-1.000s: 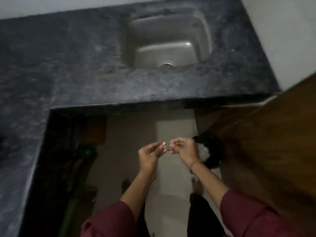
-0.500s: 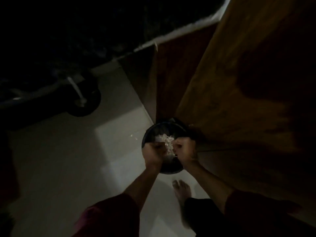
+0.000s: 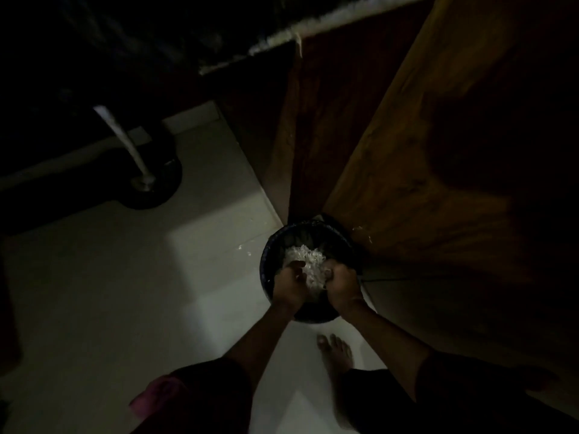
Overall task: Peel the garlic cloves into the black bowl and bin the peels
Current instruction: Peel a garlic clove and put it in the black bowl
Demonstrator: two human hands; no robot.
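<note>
Peels (image 3: 305, 261): a pale heap is sitting inside the bin (image 3: 265, 261), toward its far side. The bin is standing on the floor (image 3: 156, 277), with its far-right rim tucked against the wooden door (image 3: 438, 151). I'd guess that's to park it out of the walkway.

Left grip (image 3: 289, 285) and right grip (image 3: 341, 285) are hanging side by side over the bin's near half, knuckles up, fingers curling down toward the heap. Too dark to call: I can't tell whether either grip is pinching peel or curling on nothing.

I'm reading the low, close-together pose as deliberate. The peel is papery and likely drifting, so letting go right at the rim should be stopping most of the scatter. Not all of it, though: a few white flakes (image 3: 246, 246) are lying on the floor just left of the bin, and specks (image 3: 360, 228) are sticking to the door just right of it.

A bare foot (image 3: 336, 349) is standing just on the near side of the bin. A metal pipe (image 3: 125, 142) is running down to the floor well left of the bin and beyond it.

Black bowl and cloves aren't showing in view.

Judgement: I'm working the binning step, late in the task. Next I'm planning to rub the fingers clean over the bin, then pick up the strays.
</note>
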